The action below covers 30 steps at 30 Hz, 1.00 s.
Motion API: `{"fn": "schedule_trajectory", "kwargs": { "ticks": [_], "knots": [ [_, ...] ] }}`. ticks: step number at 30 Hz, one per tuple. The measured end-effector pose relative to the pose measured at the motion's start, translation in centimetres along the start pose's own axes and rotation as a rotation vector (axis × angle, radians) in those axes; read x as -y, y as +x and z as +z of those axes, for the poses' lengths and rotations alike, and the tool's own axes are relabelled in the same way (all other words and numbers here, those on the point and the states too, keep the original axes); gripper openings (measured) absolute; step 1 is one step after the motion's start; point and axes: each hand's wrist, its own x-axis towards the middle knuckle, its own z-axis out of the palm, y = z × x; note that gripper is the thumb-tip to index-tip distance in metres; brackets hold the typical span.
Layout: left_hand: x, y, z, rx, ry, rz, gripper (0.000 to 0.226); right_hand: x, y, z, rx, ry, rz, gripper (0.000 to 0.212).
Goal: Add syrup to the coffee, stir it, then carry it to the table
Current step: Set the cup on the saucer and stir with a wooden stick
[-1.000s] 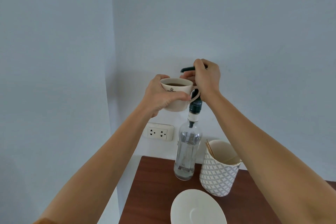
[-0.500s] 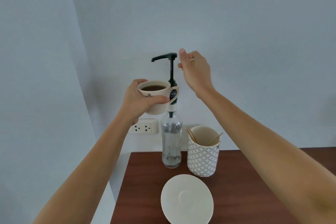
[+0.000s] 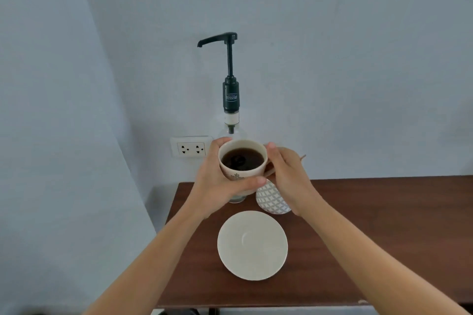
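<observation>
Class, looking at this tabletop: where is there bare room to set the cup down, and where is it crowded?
Free: the saucer is empty, and the table is bare to its right. Crowded: the back-left corner, where the syrup bottle and the patterned holder stand.

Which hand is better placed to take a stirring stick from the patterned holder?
Probably the right hand: it sits directly over the patterned holder, only touching the cup, which the left hand holds.

The saucer (image 3: 252, 245) lies on the table (image 3: 371, 225) near its left edge. Behind it, along the back edge, stands the syrup bottle (image 3: 231, 100), with the stick holder (image 3: 271, 199) just to its right. The cup (image 3: 242, 161) hangs above, in front of the bottle.
</observation>
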Motion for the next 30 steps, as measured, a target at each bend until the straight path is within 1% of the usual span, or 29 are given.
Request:
{"fn": "schedule_trajectory", "kwargs": {
  "ticks": [2, 6, 10, 16, 21, 23, 24, 25, 28, 29, 30],
  "knots": [
    [1.6, -1.3, 1.0, 0.053, -0.006, -0.013, 0.089, -1.8, -1.4, -0.3, -0.010, 0.034, 0.034, 0.045],
    [4.9, -3.7, 2.5, 0.113, -0.007, -0.074, 0.098, -5.5, -3.7, -0.5, -0.013, 0.078, 0.160, 0.042],
    [7.1, -6.1, 3.5, 0.158, 0.004, -0.103, 0.096, -8.5, -5.5, -0.3, -0.027, 0.045, 0.238, 0.040],
    [8.8, -7.9, 4.4, 0.156, 0.029, -0.106, 0.096, -10.7, -6.9, -0.2, -0.007, 0.018, 0.304, 0.039],
    [9.0, -8.3, 4.4, 0.145, 0.060, -0.076, 0.091, -10.4, -7.2, -0.1, 0.023, -0.014, 0.293, 0.037],
    [9.3, -8.4, 4.4, 0.139, 0.079, -0.074, 0.091, -10.0, -7.4, -0.3, 0.036, -0.160, 0.242, 0.033],
    [9.4, -8.4, 4.4, 0.135, 0.092, -0.080, 0.093, -9.4, -7.4, -0.6, 0.021, -0.267, 0.173, 0.028],
    [9.6, -8.4, 4.4, 0.129, 0.100, -0.088, 0.094, -8.6, -7.3, -0.9, -0.022, -0.367, 0.073, 0.022],
    [9.7, -8.5, 4.5, 0.107, 0.106, -0.103, 0.090, -5.3, -4.9, -1.7, -0.247, -0.577, -0.290, 0.009],
    [9.8, -8.6, 4.5, 0.105, 0.114, -0.108, 0.088, -4.2, -3.4, -1.9, -0.289, -0.635, -0.382, 0.006],
    [9.9, -8.7, 4.5, 0.109, 0.125, -0.113, 0.086, -3.3, -1.6, -2.0, -0.304, -0.687, -0.431, 0.003]
  ]
}}
